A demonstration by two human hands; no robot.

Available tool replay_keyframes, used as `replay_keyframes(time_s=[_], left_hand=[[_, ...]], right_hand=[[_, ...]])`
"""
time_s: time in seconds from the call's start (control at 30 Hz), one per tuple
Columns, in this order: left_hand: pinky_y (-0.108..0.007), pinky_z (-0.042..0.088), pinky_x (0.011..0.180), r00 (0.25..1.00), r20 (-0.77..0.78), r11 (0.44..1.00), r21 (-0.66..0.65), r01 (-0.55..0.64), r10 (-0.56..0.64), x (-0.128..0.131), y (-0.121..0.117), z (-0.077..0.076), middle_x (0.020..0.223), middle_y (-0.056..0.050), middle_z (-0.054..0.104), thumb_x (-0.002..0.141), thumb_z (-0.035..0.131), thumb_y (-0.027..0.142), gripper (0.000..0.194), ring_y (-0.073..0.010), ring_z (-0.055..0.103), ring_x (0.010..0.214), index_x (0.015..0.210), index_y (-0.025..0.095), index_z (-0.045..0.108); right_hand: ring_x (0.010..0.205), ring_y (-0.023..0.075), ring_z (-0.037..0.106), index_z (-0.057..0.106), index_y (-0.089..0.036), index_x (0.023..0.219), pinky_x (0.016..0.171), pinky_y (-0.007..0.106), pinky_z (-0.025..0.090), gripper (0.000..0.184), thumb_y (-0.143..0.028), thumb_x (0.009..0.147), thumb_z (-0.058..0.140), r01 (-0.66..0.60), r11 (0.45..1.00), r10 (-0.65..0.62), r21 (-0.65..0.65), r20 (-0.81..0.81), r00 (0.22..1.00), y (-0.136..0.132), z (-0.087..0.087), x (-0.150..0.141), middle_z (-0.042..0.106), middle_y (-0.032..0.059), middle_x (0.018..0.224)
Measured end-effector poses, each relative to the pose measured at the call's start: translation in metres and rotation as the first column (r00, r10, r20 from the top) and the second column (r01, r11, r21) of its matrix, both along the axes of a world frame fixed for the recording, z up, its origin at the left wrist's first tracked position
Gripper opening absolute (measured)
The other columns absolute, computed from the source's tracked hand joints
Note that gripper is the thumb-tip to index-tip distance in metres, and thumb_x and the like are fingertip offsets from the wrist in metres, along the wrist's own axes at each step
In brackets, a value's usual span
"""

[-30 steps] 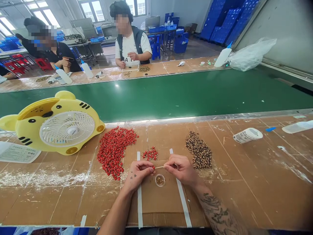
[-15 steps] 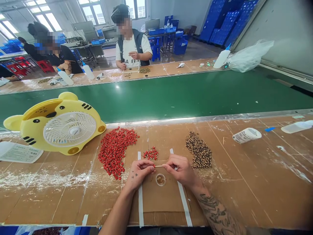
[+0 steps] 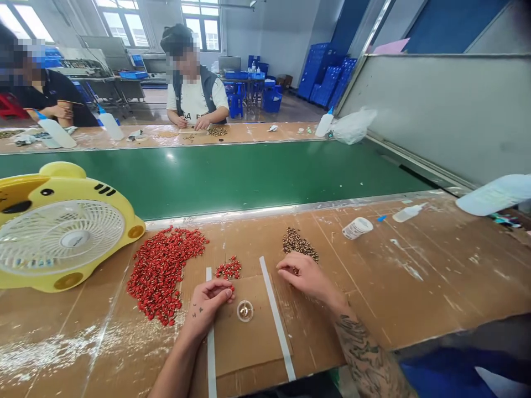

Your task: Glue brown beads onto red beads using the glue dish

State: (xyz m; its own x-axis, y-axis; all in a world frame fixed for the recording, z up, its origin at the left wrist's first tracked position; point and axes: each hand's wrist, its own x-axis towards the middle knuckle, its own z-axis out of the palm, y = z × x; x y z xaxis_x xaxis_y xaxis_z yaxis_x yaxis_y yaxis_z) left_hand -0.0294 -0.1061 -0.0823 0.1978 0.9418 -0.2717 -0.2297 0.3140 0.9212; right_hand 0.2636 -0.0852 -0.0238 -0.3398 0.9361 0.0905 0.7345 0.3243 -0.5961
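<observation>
Resting left hand (image 3: 208,304), near glossy red beads (image 3: 228,268) — small heap

Bright even light, blown-out windows (image 3: 124,27) far off, glare on the green conveyor belt (image 3: 170,156), curved wide-angle edges

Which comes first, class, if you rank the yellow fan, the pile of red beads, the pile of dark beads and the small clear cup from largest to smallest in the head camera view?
1. Yellow tiger-shaped fan, though cut off by the frame edge
2. Pile of red beads
3. Pile of dark beads
4. Small clear cup
</observation>
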Motion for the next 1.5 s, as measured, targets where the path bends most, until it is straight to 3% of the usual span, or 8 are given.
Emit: replay_keyframes(time_s=[0.17,0.37,0.6,0.9,1.1,1.2,1.3,1.5], left_hand=[[-0.023,0.051,0.066,1.000,-0.008,1.000,0.017,0.006,-0.006,0.000,-0.001,-0.001,0.072,-0.003,0.072,0.073,0.079,0.030,0.022,-0.0134,0.065,0.063,0.087,0.014,0.073],[-0.025,0.052,0.066,1.000,-0.020,1.000,0.021,-0.008,0.009,0.002,0.000,0.000,0.076,-0.004,0.073,0.071,0.080,0.031,0.023,-0.0142,0.065,0.063,0.085,0.014,0.072],[-0.024,0.053,0.066,1.000,-0.018,1.000,0.026,-0.005,0.006,0.003,-0.001,0.005,0.070,-0.002,0.072,0.070,0.080,0.031,0.023,-0.0136,0.066,0.062,0.084,0.014,0.072],[-0.022,0.051,0.064,1.000,0.010,0.999,0.035,0.003,-0.003,0.004,-0.002,0.008,0.069,-0.002,0.071,0.072,0.079,0.030,0.021,-0.0125,0.065,0.062,0.083,0.014,0.072],[-0.023,0.051,0.065,1.000,-0.014,1.000,0.014,0.003,-0.003,0.004,-0.002,0.011,0.066,-0.003,0.072,0.071,0.079,0.030,0.022,-0.0129,0.064,0.061,0.084,0.013,0.072],[-0.023,0.051,0.063,1.000,0.010,0.999,0.017,-0.028,0.028,0.006,-0.002,0.012,0.066,-0.002,0.071,0.068,0.081,0.030,0.023,-0.0125,0.064,0.059,0.081,0.014,0.072],[-0.023,0.051,0.062,0.998,0.010,0.997,0.018,-0.069,0.069,0.008,-0.002,0.014,0.066,-0.002,0.071,0.065,0.083,0.029,0.023,-0.0122,0.063,0.057,0.079,0.014,0.074],[-0.024,0.051,0.062,0.992,-0.020,0.991,0.029,-0.127,0.127,0.009,-0.003,0.013,0.068,-0.003,0.073,0.063,0.083,0.029,0.022,-0.0136,0.064,0.058,0.078,0.014,0.076]], right_hand=[[0.087,0.0212,0.056,0.073,-0.020,0.083,0.082,0.033,0.043,0.013,-0.017,0.088,0.061,-0.131,0.990,0.139,-0.048,0.253,0.957,-0.006,-0.001,0.029,0.069,0.0046,0.084],[0.085,0.0217,0.056,0.073,-0.019,0.079,0.079,0.033,0.044,0.019,-0.012,0.089,0.058,-0.154,0.988,0.142,0.003,0.360,0.922,-0.008,-0.009,0.020,0.068,0.0062,0.081],[0.082,0.0210,0.058,0.071,-0.018,0.078,0.079,0.033,0.045,0.020,-0.013,0.090,0.056,-0.182,0.983,0.157,0.031,0.384,0.910,0.006,-0.017,0.007,0.068,0.0067,0.079],[0.087,0.0218,0.057,0.072,-0.018,0.085,0.080,0.033,0.045,0.017,-0.013,0.088,0.057,-0.215,0.976,0.197,0.017,0.337,0.921,0.010,-0.008,0.008,0.068,0.0061,0.084],[0.082,0.0225,0.058,0.068,-0.016,0.073,0.077,0.034,0.045,0.021,-0.005,0.084,0.055,-0.287,0.958,0.257,0.012,0.414,0.873,0.014,-0.012,-0.007,0.066,0.0077,0.078],[0.082,0.0209,0.058,0.069,-0.016,0.081,0.075,0.032,0.046,0.021,-0.004,0.084,0.052,-0.250,0.968,0.227,0.029,0.326,0.918,0.011,-0.004,-0.012,0.065,0.0067,0.081],[0.085,0.0184,0.060,0.068,-0.020,0.102,0.077,0.029,0.047,0.024,-0.012,0.093,0.047,-0.216,0.976,0.214,0.028,0.067,0.975,0.004,0.008,-0.021,0.064,0.0054,0.091],[0.089,0.0176,0.060,0.068,-0.021,0.101,0.079,0.029,0.047,0.022,-0.022,0.099,0.046,-0.256,0.967,0.248,0.003,-0.259,0.934,-0.003,0.009,-0.063,0.063,0.0055,0.095]])
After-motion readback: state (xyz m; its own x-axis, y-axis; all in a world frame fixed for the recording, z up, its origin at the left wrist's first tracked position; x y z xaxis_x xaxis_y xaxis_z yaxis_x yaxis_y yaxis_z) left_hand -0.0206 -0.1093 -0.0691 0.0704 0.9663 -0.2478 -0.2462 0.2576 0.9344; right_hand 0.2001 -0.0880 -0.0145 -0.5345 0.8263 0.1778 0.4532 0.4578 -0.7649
